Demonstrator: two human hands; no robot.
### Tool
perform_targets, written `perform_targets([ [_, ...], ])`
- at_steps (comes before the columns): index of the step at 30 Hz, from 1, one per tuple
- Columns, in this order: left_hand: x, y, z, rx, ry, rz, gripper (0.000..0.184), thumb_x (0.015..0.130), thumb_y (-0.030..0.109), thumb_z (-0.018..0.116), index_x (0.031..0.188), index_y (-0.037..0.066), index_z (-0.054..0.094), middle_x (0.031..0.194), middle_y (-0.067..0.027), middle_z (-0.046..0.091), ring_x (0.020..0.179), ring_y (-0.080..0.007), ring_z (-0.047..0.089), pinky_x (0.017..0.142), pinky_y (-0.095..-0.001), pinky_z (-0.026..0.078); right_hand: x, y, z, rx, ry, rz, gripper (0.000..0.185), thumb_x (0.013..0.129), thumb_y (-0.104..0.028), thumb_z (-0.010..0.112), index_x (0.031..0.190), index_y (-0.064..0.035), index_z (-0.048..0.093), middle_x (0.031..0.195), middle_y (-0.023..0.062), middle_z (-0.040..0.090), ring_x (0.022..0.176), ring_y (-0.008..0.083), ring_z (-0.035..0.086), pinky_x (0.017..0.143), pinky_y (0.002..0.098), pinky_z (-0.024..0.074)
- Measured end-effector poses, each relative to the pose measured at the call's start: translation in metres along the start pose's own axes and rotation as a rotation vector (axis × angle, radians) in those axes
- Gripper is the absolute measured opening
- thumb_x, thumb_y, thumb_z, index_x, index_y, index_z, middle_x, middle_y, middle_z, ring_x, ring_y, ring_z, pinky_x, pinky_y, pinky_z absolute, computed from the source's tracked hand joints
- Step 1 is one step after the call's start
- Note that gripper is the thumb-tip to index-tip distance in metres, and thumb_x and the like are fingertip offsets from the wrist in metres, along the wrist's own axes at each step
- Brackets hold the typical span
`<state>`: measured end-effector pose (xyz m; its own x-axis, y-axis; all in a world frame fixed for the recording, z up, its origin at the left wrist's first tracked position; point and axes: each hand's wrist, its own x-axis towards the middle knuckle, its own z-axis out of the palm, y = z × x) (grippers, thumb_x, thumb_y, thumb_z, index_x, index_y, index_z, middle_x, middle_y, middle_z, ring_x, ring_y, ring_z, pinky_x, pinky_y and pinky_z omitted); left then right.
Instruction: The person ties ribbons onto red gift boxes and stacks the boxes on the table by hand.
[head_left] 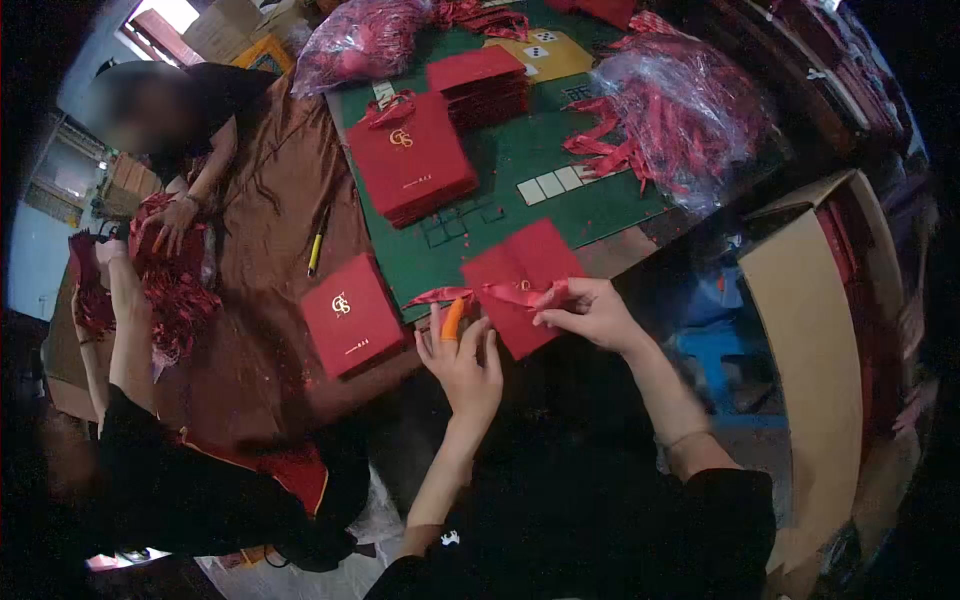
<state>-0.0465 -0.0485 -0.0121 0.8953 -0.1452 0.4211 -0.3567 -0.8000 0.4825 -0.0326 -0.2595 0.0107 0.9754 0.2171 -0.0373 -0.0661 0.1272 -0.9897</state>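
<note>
A red paper bag lies at the table's front edge between my hands, with a red ribbon across it. My right hand pinches the ribbon's right end between thumb and fingers. Just left of the bag, my left hand has its fingers apart, with an orange finger cot on one. Another stretch of ribbon passes by those fingertips; I see no grip on it. Farther left lies a stack of flat red bags with a gold logo.
More red bags stand stacked on the green mat, one pile with ribbon handles. Plastic-wrapped ribbon bundles lie behind. A yellow marker rests on the brown cloth. Co-workers' hands handle red ribbons at left. A cardboard box stands right.
</note>
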Motion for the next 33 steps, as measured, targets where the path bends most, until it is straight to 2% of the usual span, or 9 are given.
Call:
perform_targets([
  [4,-0.002,0.0,-0.001,-0.098,-0.072,-0.129,0.017,0.086,0.018,0.066,0.102,0.013,0.066,0.135,-0.0126,0.045,0.141,-0.0303,0.019,0.112,-0.0538,0.003,0.006,0.014,0.002,-0.002,-0.024,0.057,0.02,0.084,-0.01,0.068,0.101,0.0007,0.065,0.088,0.0042,0.068,0.083,0.0099,0.062,0.075,0.0256,0.0489],
  [8,-0.006,-0.004,0.003,-0.146,-0.079,-0.132,0.018,0.081,0.018,0.069,0.098,0.013,0.067,0.136,-0.0129,0.045,0.14,-0.0346,0.021,0.11,-0.0589,0.006,0.007,0.03,-0.001,-0.156,-0.033,-0.048,0.02,0.083,-0.011,0.069,0.099,-0.0007,0.066,0.088,0.0026,0.068,0.081,0.0081,0.061,0.071,0.0256,0.0478],
  [11,-0.007,-0.004,0.003,-0.182,-0.065,-0.144,0.017,0.079,0.018,0.07,0.096,0.014,0.068,0.138,-0.0124,0.043,0.141,-0.0346,0.017,0.11,-0.0594,0.003,0.004,0.011,0.006,-0.127,-0.03,0.079,0.011,0.082,-0.006,0.07,0.091,-0.001,0.066,0.083,0.0007,0.065,0.079,0.0056,0.059,0.069,0.0224,0.0464],
  [19,-0.007,-0.004,0.0,-0.143,-0.15,-0.131,0.022,0.077,0.02,0.073,0.098,0.015,0.07,0.141,-0.015,0.038,0.142,-0.0364,0.013,0.11,-0.0599,-0.001,0.005,0.012,0.014,-0.32,-0.05,0.012,0.013,0.078,-0.007,0.072,0.088,-0.0039,0.067,0.079,0.0006,0.064,0.074,0.0055,0.058,0.063,0.0235,0.0444],
  [20,-0.008,-0.005,0.002,-0.147,-0.186,-0.181,0.02,0.08,0.021,0.073,0.098,0.014,0.071,0.143,-0.013,0.036,0.144,-0.0319,0.006,0.112,-0.0557,-0.007,0.006,0.015,0.016,-0.368,-0.024,-0.062,0.012,0.077,-0.007,0.072,0.088,-0.0032,0.067,0.079,0.0016,0.064,0.073,0.0065,0.058,0.063,0.0241,0.0449],
  [23,-0.009,-0.006,0.002,-0.145,-0.17,-0.148,0.02,0.08,0.021,0.073,0.099,0.014,0.071,0.144,-0.0134,0.035,0.144,-0.0323,0.005,0.111,-0.0568,-0.007,0.007,0.021,0.021,-0.375,0.022,-0.192,0.013,0.077,-0.006,0.071,0.088,-0.0009,0.065,0.08,0.0053,0.063,0.072,0.0107,0.059,0.064,0.0271,0.0467],
  [25,-0.009,-0.005,0.003,-0.146,-0.162,-0.146,0.019,0.08,0.02,0.073,0.098,0.014,0.071,0.144,-0.0139,0.034,0.144,-0.0328,0.004,0.111,-0.0574,-0.007,0.007,0.022,0.021,-0.554,0.0,-0.211,0.024,0.078,-0.013,0.069,0.098,-0.0013,0.063,0.086,0.0153,0.064,0.082,0.0309,0.063,0.07,0.0373,0.0498],
  [26,-0.008,-0.004,0.003,-0.146,-0.153,-0.144,0.018,0.08,0.019,0.073,0.097,0.014,0.072,0.145,-0.0144,0.033,0.143,-0.0333,0.003,0.111,-0.0581,-0.007,0.008,0.02,0.02,-0.56,-0.035,-0.259,0.022,0.079,-0.012,0.067,0.097,-0.0023,0.062,0.086,0.0152,0.062,0.083,0.0339,0.062,0.07,0.0413,0.0489],
  [33,-0.003,0.004,0.0,-0.085,-0.054,0.032,0.023,0.076,0.015,0.074,0.099,0.016,0.073,0.147,-0.0184,0.026,0.142,-0.0401,0.002,0.108,-0.0643,-0.003,0.01,0.012,0.021,-0.857,-0.078,-0.202,0.016,0.077,-0.008,0.061,0.088,0.0022,0.054,0.082,0.0204,0.058,0.083,0.0403,0.057,0.07,0.048,0.0457],
])
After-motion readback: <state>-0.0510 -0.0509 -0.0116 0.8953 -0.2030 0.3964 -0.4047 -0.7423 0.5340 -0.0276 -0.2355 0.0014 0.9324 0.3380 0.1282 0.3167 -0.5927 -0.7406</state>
